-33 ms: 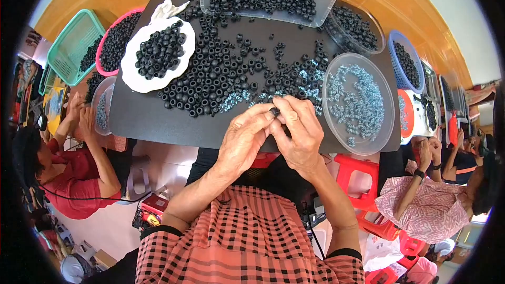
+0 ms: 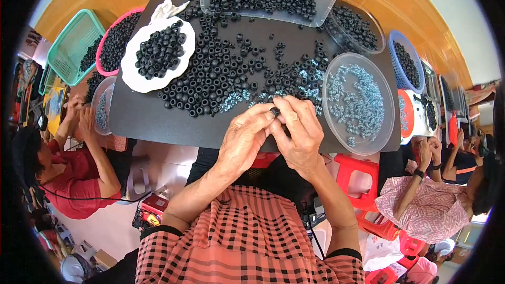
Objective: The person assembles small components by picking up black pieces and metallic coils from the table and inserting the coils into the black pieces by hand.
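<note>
Over the near edge of the dark table [image 2: 152, 123], my left hand [image 2: 239, 144] and my right hand [image 2: 300, 139] meet with fingertips pinched together. Between them is a small black plastic cord-lock piece [image 2: 274, 111]; my fingers cover part of it. Both hands are closed on this piece. Just beyond my fingertips lie loose small blue coil springs [image 2: 236, 99], and many black round pieces with holes [image 2: 202, 76] spread across the table. To the right of my right hand, a shallow clear round dish [image 2: 363, 149] holds more blue springs.
A white scalloped plate [image 2: 132, 73] of black pieces sits at left. At the back are a clear bin [image 2: 322, 13] and a round tub [image 2: 380, 42], both with black pieces. Co-workers sit at left [image 2: 79, 179] and right [image 2: 426, 205]; red stools [image 2: 357, 179] stand at lower right.
</note>
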Available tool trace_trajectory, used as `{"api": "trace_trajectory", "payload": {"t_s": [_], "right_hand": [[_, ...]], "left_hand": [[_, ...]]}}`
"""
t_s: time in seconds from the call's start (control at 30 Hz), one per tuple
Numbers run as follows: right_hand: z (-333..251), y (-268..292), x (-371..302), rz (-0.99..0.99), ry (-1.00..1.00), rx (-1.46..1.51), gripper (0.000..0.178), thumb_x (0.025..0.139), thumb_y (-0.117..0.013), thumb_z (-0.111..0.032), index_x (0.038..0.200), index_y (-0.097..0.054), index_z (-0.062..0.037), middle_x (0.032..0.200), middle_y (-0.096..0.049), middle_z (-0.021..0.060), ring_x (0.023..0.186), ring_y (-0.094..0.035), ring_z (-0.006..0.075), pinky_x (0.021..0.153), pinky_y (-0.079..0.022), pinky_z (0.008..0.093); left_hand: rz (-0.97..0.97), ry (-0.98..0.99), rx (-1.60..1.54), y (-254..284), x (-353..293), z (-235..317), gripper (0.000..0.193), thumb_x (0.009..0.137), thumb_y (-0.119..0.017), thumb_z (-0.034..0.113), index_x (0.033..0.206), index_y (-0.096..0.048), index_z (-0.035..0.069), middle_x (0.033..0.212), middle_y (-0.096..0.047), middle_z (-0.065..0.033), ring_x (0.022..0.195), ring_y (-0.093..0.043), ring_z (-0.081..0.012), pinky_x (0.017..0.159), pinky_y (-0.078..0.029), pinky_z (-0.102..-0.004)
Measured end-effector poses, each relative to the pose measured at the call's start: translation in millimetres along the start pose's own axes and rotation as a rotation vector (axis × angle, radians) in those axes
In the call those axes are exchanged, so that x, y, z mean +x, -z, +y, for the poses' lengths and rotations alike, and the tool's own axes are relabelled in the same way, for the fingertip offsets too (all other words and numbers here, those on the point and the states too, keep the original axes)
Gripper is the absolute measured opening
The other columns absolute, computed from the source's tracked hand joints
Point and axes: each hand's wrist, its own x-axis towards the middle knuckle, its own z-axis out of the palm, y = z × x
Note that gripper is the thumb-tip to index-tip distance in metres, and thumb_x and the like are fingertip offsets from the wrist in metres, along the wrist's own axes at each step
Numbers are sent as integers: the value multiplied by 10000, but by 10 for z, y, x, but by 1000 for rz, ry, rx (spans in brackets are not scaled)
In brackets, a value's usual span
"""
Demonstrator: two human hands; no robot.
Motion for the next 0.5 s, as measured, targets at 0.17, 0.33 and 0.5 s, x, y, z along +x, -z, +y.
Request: {"api": "trace_trajectory", "payload": {"t_s": [0.17,0.33,0.5], "right_hand": [[10,-55,-44,22,41,-29,445,686,-688,47,1123,-604,42,1003,-586,156,789,-557,284,679,-449,370],[2,-64,-81,41,-14,1,458,673,-696,56,1122,-611,28,1006,-593,141,791,-559,278,684,-454,369],[-39,-26,-50,0,-103,70,471,670,-700,59,1131,-618,2,1015,-601,124,796,-564,273,697,-463,365]], "left_hand": [[13,-15,34,-23,-17,5,254,959,-492,72,1152,-591,-60,1059,-623,-89,995,-568,-131,914,-449,-271],[11,-26,58,-40,-10,-8,248,956,-500,70,1144,-595,-60,1052,-626,-92,979,-576,-134,902,-456,-270],[-3,-23,51,14,-16,6,226,954,-508,69,1117,-604,-53,1020,-628,-88,960,-581,-133,886,-466,-275]]}}
